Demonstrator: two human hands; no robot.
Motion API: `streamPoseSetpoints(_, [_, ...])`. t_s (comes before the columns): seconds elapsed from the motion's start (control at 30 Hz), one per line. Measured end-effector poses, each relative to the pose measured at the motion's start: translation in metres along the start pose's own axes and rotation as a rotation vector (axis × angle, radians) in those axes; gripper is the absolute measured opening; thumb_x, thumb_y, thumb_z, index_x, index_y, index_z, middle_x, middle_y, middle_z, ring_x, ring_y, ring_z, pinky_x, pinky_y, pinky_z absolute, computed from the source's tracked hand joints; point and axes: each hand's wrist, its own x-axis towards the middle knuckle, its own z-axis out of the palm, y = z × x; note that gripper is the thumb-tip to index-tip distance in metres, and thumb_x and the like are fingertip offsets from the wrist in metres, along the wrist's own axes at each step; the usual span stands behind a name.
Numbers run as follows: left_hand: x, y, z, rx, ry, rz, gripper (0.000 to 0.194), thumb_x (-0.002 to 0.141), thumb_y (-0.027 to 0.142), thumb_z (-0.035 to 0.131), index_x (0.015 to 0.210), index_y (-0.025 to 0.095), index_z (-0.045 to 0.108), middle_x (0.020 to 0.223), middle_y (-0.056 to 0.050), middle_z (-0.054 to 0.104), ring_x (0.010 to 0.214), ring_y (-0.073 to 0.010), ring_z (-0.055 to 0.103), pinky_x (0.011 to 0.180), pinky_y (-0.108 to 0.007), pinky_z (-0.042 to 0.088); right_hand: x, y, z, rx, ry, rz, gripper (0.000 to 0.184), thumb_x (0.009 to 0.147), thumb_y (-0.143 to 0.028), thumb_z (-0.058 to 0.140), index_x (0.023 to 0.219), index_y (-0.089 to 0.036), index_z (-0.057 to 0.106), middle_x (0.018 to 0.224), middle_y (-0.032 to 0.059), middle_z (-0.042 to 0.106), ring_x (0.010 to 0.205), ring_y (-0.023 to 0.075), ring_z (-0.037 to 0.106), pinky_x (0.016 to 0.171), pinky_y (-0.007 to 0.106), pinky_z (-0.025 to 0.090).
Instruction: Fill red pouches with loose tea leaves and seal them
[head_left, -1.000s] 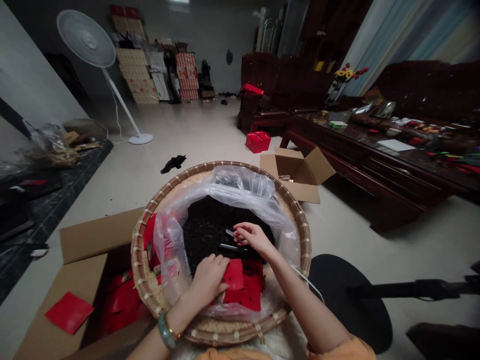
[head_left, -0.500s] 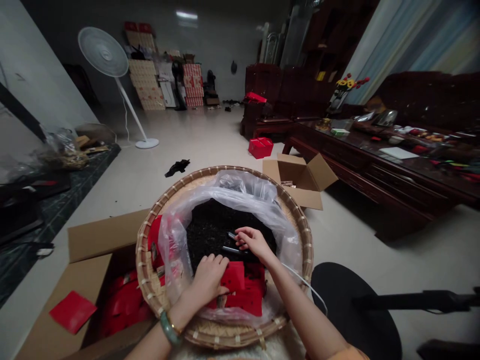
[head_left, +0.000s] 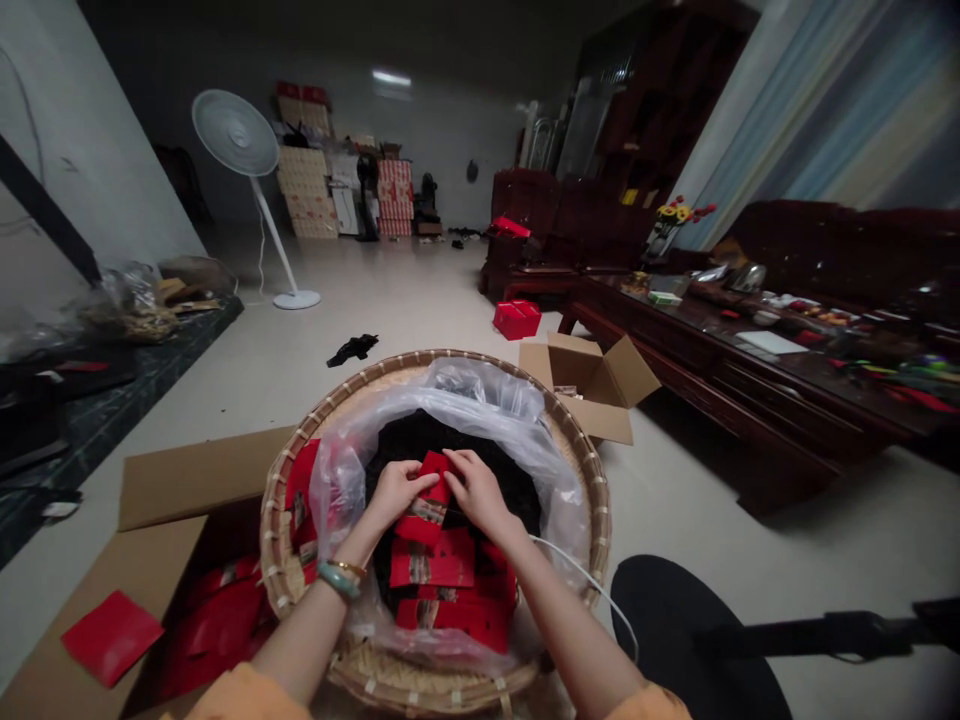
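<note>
Between my two hands is a red packet (head_left: pixel 424 512) with a printed band, held over a clear plastic bag (head_left: pixel 560 470) that lines a round woven basket (head_left: pixel 600 510). My left hand (head_left: pixel 400 492) pinches its upper left edge. My right hand (head_left: pixel 475 490) grips the upper right edge with thumb and fingers. Dark, loose, leaf-like material (head_left: pixel 405 430) fills the bag behind the hands. Nearer to me, several more red packets (head_left: pixel 450 560) lie in a pile on it. A white cord (head_left: pixel 581 555) runs out from under my right forearm over the basket rim.
At left, an open cardboard box (head_left: pixel 161 560) holds red packets, with a single red packet (head_left: pixel 112 637) on its flap. Another open box (head_left: pixel 600 385) stands beyond the basket, near a dark wooden table (head_left: pixel 720 340). A black round stand base (head_left: pixel 675 640) is at right, a white fan (head_left: pixel 236 135) farther back.
My left hand has lifted a red packet from the pile. My right hand has left the slim metallic tools and come to the packet. The view has tilted up slightly.
</note>
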Motion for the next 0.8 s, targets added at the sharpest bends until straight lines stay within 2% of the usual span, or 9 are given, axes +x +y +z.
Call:
streamPoseSetpoints(0.07, [-0.001, 0.002, 0.000, -0.009, 0.035, 0.016, 0.029, 0.058, 0.039, 0.068, 0.067, 0.012, 0.069, 0.059, -0.002, 0.065, 0.052, -0.0149, 0.055, 0.049, -0.022, 0.038, 0.001, -0.003, 0.004, -0.126, 0.031, -0.069, 0.040, 0.084, -0.021, 0.048, 0.124, -0.021, 0.053, 0.112, 0.0112, 0.058, 0.101, 0.0221, 0.054, 0.085, 0.035, 0.047])
streamPoseSetpoints(0.2, [-0.006, 0.002, -0.004, -0.082, 0.049, -0.010, 0.026, 0.057, 0.038, 0.068, 0.062, 0.012, 0.067, 0.058, -0.001, 0.065, 0.055, -0.0155, 0.056, 0.052, -0.023, 0.040, -0.003, -0.006, 0.014, -0.275, 0.070, -0.190, 0.041, 0.089, -0.022, 0.042, 0.130, -0.022, 0.047, 0.114, 0.0126, 0.058, 0.100, 0.0228, 0.054, 0.082, 0.036, 0.049])
streamPoseSetpoints(0.33, [-0.014, -0.008, -0.007, -0.160, 0.019, -0.081, 0.024, 0.054, 0.033, 0.069, 0.064, 0.012, 0.065, 0.059, -0.002, 0.065, 0.057, -0.0162, 0.057, 0.055, -0.025, 0.042, -0.010, -0.011, 0.019, -0.277, 0.088, -0.267, 0.032, 0.089, -0.024, 0.043, 0.118, -0.024, 0.057, 0.107, 0.0121, 0.061, 0.094, 0.0224, 0.055, 0.077, 0.036, 0.049])
streamPoseSetpoints(0.43, [-0.023, -0.017, -0.013, -0.131, -0.054, -0.114, 0.027, 0.052, 0.028, 0.069, 0.074, 0.012, 0.066, 0.063, -0.002, 0.066, 0.060, -0.0173, 0.059, 0.058, -0.026, 0.044, -0.012, -0.015, 0.022, -0.160, 0.011, -0.227, 0.019, 0.085, -0.024, 0.051, 0.092, -0.023, 0.068, 0.083, 0.0080, 0.066, 0.082, 0.0213, 0.056, 0.071, 0.034, 0.048])
streamPoseSetpoints(0.53, [-0.031, -0.018, -0.023, 0.033, -0.005, -0.080, 0.043, 0.054, 0.028, 0.070, 0.095, 0.016, 0.067, 0.069, -0.002, 0.069, 0.065, -0.0192, 0.061, 0.060, -0.026, 0.044, -0.008, -0.016, 0.023, 0.090, -0.117, -0.026, 0.013, 0.080, -0.021, 0.056, 0.077, -0.021, 0.069, 0.072, 0.0039, 0.066, 0.071, 0.0190, 0.059, 0.065, 0.030, 0.047])
streamPoseSetpoints(0.6, [-0.033, -0.014, -0.030, 0.141, 0.035, -0.005, 0.038, 0.059, 0.031, 0.067, 0.095, 0.019, 0.069, 0.078, -0.004, 0.071, 0.074, -0.0214, 0.062, 0.065, -0.027, 0.044, -0.002, -0.015, 0.024, 0.250, -0.160, 0.133, 0.013, 0.080, -0.021, 0.056, 0.079, -0.020, 0.068, 0.073, 0.0029, 0.068, 0.068, 0.0179, 0.061, 0.062, 0.028, 0.047])
streamPoseSetpoints(0.67, [-0.032, -0.008, -0.033, 0.183, 0.007, 0.039, 0.025, 0.065, 0.035, 0.062, 0.082, 0.019, 0.072, 0.078, -0.005, 0.071, 0.074, -0.0226, 0.062, 0.065, -0.027, 0.043, 0.003, -0.015, 0.024, 0.299, -0.134, 0.194, 0.016, 0.080, -0.022, 0.054, 0.089, -0.020, 0.068, 0.077, 0.0032, 0.069, 0.069, 0.0182, 0.061, 0.064, 0.028, 0.049])
streamPoseSetpoints(0.73, [-0.029, -0.002, -0.031, 0.160, -0.010, 0.046, 0.026, 0.069, 0.039, 0.058, 0.067, 0.016, 0.071, 0.068, -0.004, 0.069, 0.066, -0.0212, 0.060, 0.060, -0.026, 0.042, 0.005, -0.016, 0.023, 0.212, -0.062, 0.110, 0.025, 0.081, -0.022, 0.054, 0.103, -0.020, 0.065, 0.086, 0.0054, 0.068, 0.078, 0.0201, 0.060, 0.072, 0.032, 0.049])
streamPoseSetpoints(0.8, [-0.025, 0.002, -0.026, 0.089, 0.026, 0.036, 0.029, 0.068, 0.041, 0.058, 0.061, 0.015, 0.069, 0.059, -0.002, 0.066, 0.059, -0.0185, 0.056, 0.056, -0.025, 0.040, 0.004, -0.018, 0.023, 0.076, 0.010, -0.039, 0.035, 0.083, -0.021, 0.051, 0.117, -0.020, 0.058, 0.098, 0.0083, 0.065, 0.089, 0.0222, 0.057, 0.080, 0.036, 0.048])
